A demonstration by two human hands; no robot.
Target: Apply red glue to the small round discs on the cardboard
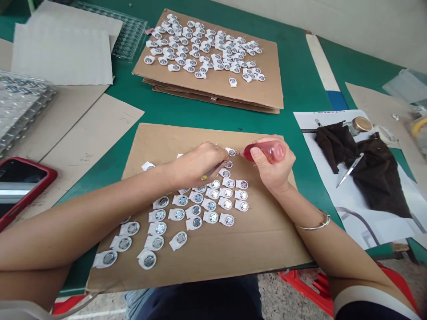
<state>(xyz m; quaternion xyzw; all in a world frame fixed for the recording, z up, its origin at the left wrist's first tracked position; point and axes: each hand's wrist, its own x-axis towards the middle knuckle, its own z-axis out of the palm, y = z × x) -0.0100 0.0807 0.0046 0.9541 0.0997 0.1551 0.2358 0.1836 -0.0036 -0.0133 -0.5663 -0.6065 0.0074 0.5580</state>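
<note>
Rows of small white tags with round silver pieces [210, 205] lie on a brown cardboard sheet [260, 240]. My left hand [205, 165] reaches over the upper part of the sheet, fingers pinched beside a tag; a thin tool with a yellowish end [204, 178] shows under the palm. In my right hand [275, 171] is a small red squeeze bottle [267, 151], its tip pointing left at the topmost tag [231, 152]. The fingertips of my left hand are partly hidden, and its forearm covers some tags.
Behind, stacked cardboard [207, 84] bears many more tags. A red-cased phone [25, 186] and plastic trays [23, 106] lie at left. Dark cloth [380, 173], tweezers [350, 170] and a gold-lidded jar [361, 125] rest on paper at right.
</note>
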